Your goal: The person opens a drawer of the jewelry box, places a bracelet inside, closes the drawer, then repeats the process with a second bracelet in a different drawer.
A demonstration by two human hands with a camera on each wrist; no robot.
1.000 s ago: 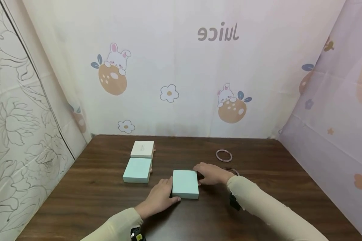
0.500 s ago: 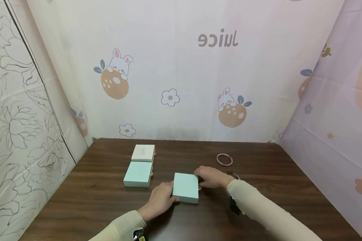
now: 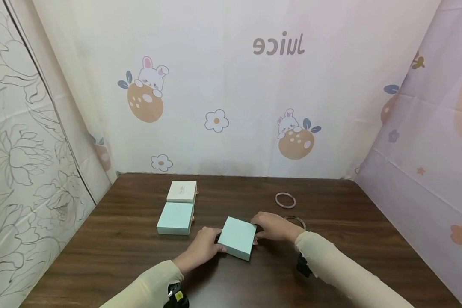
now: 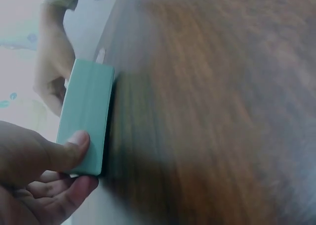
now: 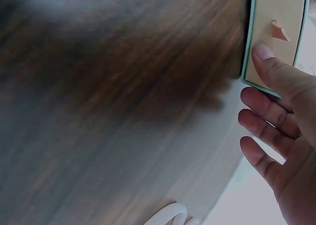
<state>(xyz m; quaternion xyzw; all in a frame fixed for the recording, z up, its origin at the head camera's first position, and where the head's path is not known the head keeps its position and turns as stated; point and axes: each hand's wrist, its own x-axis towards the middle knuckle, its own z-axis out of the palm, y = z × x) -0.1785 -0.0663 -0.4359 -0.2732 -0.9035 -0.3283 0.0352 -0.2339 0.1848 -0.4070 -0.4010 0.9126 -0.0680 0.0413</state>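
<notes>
A mint-green drawer-style gift box (image 3: 236,237) sits turned at an angle near the middle of the table. At its left end, my left hand (image 3: 202,249) pinches a corner; the left wrist view shows the thumb (image 4: 76,148) on the green side wall and fingers round the end. My right hand (image 3: 275,226) grips the opposite end. Its thumb (image 5: 266,57) lies on the cream drawer front, close to a small pinkish ribbon tab (image 5: 280,31). The right index finger is hidden behind the box, while the other fingers are spread below the corner.
Left of the hands lie another mint-green box (image 3: 176,216) and, behind it, a smaller white box (image 3: 182,191). A pale pinkish bangle (image 3: 276,199) lies at the back right. Nearer, a darker bangle (image 3: 303,223) lies partly behind the right wrist. Printed curtains enclose the dark wooden table (image 3: 138,256).
Between both hands, the gift box has turned clockwise, its near edge now slanting down to the right. The right hand has shifted slightly to the right, the left slightly up.
</notes>
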